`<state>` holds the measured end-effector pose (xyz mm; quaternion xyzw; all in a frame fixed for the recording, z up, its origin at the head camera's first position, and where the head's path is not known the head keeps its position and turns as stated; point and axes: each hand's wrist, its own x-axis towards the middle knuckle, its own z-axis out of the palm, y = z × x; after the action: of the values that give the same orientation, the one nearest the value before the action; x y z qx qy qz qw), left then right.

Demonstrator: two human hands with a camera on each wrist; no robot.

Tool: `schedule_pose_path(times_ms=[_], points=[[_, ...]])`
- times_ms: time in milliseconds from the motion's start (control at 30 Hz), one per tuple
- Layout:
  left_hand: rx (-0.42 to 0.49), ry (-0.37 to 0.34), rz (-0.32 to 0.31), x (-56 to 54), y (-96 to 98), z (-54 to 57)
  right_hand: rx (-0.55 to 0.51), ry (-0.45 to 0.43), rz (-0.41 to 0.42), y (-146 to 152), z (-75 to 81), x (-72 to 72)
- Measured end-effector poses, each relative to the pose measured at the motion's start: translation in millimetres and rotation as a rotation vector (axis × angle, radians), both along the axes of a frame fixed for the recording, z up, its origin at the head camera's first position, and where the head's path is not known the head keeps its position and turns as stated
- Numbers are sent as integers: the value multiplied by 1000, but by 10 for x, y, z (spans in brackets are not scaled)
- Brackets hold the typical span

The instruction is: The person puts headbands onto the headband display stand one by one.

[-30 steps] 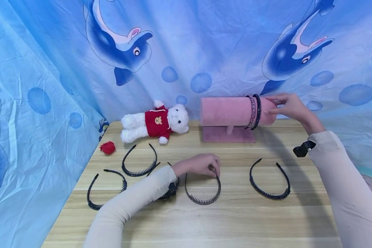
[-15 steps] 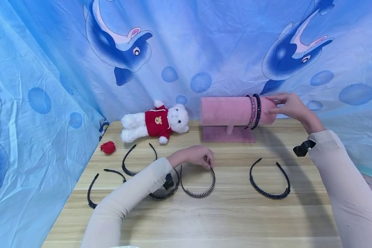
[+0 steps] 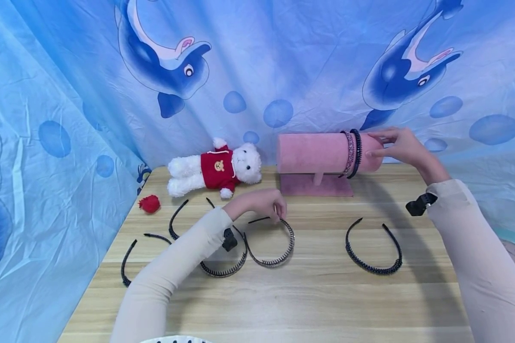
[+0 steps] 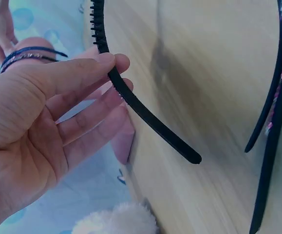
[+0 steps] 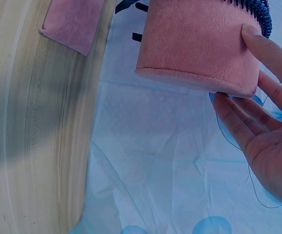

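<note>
In the head view, my left hand pinches a thin dark toothed headband near one end, over the middle of the table. The left wrist view shows thumb and forefinger on the black band, the other fingers loosely bent behind. At the back right, my right hand grips the right end of a pink plush headband stand, thumb on its side and fingers at its end. Around the roll, left of that hand, sit a pink sparkly headband and a dark beaded headband.
A dark beaded headband lies on the right of the table. Left of the held one lies another toothed headband; more lie partly behind the left sleeve. A white teddy bear and a red pompom lie at the back left.
My left hand has moved away from me and slightly left, with the pinched headband lifting and turning along. The right hand has stayed on the stand. A white rim has appeared at the bottom edge.
</note>
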<state>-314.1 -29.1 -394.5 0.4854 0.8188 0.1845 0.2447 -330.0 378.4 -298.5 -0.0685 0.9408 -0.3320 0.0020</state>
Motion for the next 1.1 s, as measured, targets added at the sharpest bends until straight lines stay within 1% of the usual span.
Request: schedule_pose_path(times_ms=[167,233,400,533,600,700,900,1000,1100], points=[[32,27,-44,-43,-78,59,-1,-1,1,-5,12,9],[41,35,-50,-64,-106,72,-2,2,2,-6,11,9],[38,7,-26,-104,-172,97,-1,9,1,-5,5,7],[7,-29,11,-105,-215,106,7,12,-2,-4,3,4],[-9,-78,40,-97,-232,101,8,13,-4,-4,3,4],[-18,-173,99,-89,-258,78,6,13,-3,-2,1,4],[18,-372,207,-105,-317,1,4,1,-5,-4,-2,6],[50,-450,236,-123,-359,-33,8,-4,-7,-7,-2,4],[77,-514,240,-147,-413,-42,12,-10,-10,-11,4,4]])
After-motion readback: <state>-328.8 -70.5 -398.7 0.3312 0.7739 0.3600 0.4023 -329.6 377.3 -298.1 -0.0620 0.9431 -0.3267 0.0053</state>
